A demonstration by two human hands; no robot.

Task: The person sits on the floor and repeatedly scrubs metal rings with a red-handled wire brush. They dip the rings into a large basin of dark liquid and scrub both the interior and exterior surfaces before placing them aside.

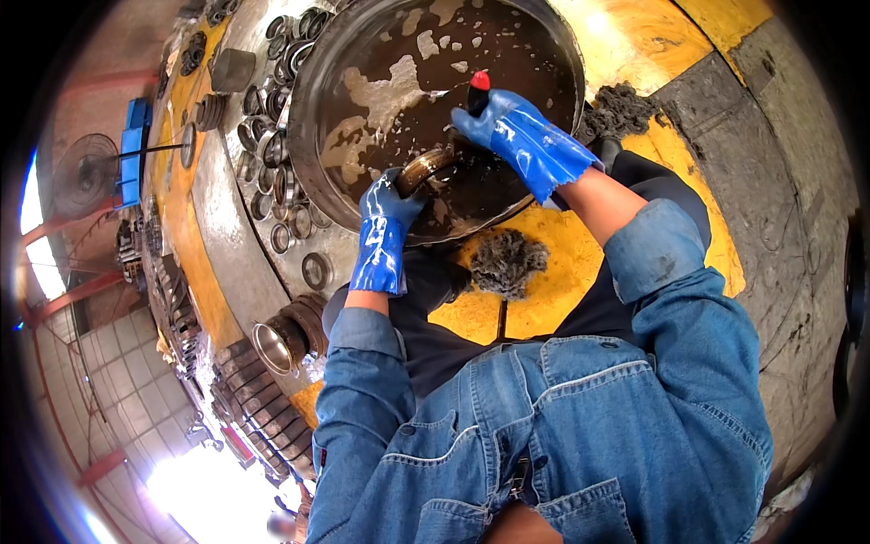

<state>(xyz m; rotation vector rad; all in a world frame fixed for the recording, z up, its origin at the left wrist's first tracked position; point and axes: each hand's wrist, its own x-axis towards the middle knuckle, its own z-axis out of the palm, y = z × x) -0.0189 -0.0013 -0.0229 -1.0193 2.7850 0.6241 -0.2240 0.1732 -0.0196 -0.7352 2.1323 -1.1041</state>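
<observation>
A wide round basin (305,136) of dark brown liquid with foam patches stands in front of me. Wearing a blue rubber glove, my left hand (384,222) grips a brownish metal ring (424,169) over the basin's near side. My right hand (524,140), gloved the same way, is closed around a black handle with a red end (479,83), to the right of the ring. The handle's other end is hidden below the glove, so I cannot tell the tool's kind. Whether the tool touches the ring is also unclear.
Many metal rings (282,186) lie left of the basin, beside stacked rings and a shiny metal cup-like piece (275,348). Grey tangled shavings (508,263) sit between my legs on the yellow floor; another dark clump (622,111) lies right. A fan (91,172) stands far left.
</observation>
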